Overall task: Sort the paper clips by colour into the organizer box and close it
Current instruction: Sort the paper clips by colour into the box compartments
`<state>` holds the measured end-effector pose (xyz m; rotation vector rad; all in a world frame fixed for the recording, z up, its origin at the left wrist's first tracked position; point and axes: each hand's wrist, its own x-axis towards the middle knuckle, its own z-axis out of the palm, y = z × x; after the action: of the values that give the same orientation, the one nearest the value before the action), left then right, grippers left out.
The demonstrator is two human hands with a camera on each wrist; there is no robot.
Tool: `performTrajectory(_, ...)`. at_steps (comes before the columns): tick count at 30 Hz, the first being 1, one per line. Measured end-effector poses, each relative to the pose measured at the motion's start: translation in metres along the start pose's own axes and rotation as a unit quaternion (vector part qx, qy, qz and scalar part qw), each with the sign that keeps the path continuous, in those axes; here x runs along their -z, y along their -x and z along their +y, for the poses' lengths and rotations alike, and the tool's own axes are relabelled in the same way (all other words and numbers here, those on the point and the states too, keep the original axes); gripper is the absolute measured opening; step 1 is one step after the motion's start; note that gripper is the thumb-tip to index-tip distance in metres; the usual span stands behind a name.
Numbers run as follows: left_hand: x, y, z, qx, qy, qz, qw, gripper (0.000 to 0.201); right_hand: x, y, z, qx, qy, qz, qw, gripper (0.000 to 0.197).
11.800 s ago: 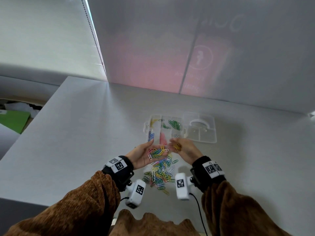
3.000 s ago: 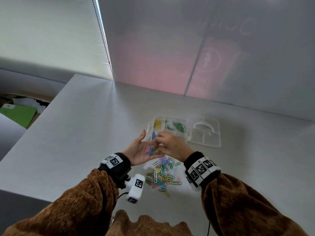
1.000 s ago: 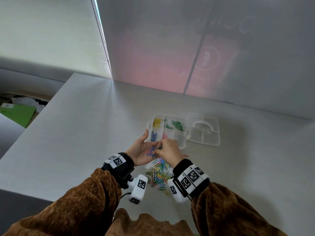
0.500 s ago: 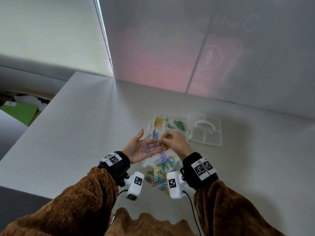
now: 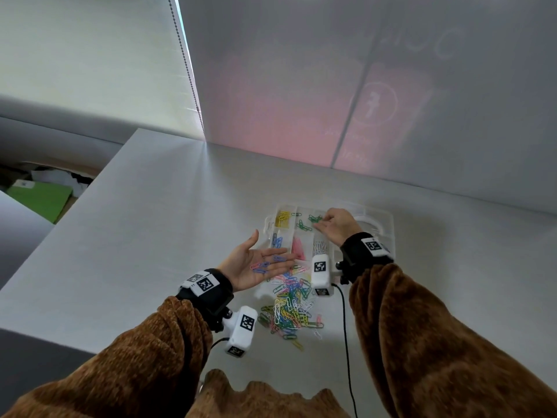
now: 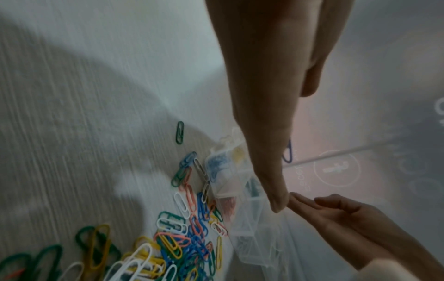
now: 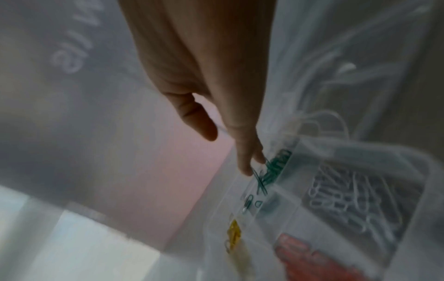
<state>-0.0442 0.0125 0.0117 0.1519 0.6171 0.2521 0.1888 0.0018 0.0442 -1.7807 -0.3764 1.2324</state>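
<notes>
The clear organizer box [image 5: 269, 224] lies open on the white table, its lid [image 5: 376, 224] folded out to the right. Its compartments hold yellow [image 5: 283, 220], green [image 5: 310, 221], blue [image 5: 277, 241], pink [image 5: 297, 247] and white clips [image 5: 319, 247]. My right hand [image 5: 324, 221] reaches over the green compartment. Its fingers [image 7: 247, 163] are straight and touch the green clips [image 7: 271, 171], with the thumb apart. My left hand [image 5: 271, 262] lies palm up in front of the box, with several blue and pink clips [image 5: 265, 265] resting on it. A mixed pile of clips [image 5: 289, 309] lies between my wrists.
A frosted wall stands right behind the box. The table's left edge [image 5: 99, 182] drops to a floor with a green sheet [image 5: 39, 200]. One green clip [image 6: 179, 132] lies apart from the pile. A black cable [image 5: 346, 342] runs from the right wrist camera.
My right hand has left the left palm and moved forward to the green compartment at the back of the box. The left hand has stayed palm up with its clips.
</notes>
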Motion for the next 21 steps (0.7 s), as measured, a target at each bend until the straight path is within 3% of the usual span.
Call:
performTrajectory(2, -0.002, 0.002, 0.001, -0.012, -0.004, -0.006, 1.0, 0.085, -0.004, 0.009, 0.006, 0.105, 0.141, 0.044, 0.983, 0.022)
performTrajectory(5, -0.003, 0.004, 0.001, -0.013, -0.008, -0.013, 1.0, 0.088, -0.019, 0.048, 0.017, 0.276, 0.177, 0.011, 0.945, 0.016)
performTrajectory(8, -0.005, 0.002, -0.001, -0.025, -0.014, -0.019, 0.999, 0.084, -0.039, 0.083, 0.031, 0.421, 0.323, -0.12, 0.839, 0.005)
performTrajectory(10, -0.01, 0.001, -0.005, -0.028, -0.007, -0.042, 0.999, 0.075, -0.05, 0.092, 0.039, 0.448, 0.42, -0.15, 0.775, 0.003)
performTrajectory(12, -0.013, -0.001, -0.008, -0.017, 0.009, -0.063, 0.998, 0.073, -0.058, 0.096, 0.043, 0.451, 0.487, -0.144, 0.734, 0.007)
performTrajectory(15, -0.017, 0.004, -0.013, -0.03, 0.036, -0.159, 0.986, 0.085, -0.063, 0.106, 0.036, 0.446, 0.52, -0.161, 0.71, 0.013)
performTrajectory(18, -0.026, 0.015, -0.023, -0.01, 0.026, -0.169, 0.985, 0.09, -0.065, 0.111, 0.029, 0.46, 0.562, -0.154, 0.67, 0.013)
performTrajectory(21, -0.021, 0.014, -0.015, -0.027, -0.002, -0.116, 0.993, 0.085, -0.065, 0.115, 0.027, 0.439, 0.596, -0.166, 0.652, 0.018)
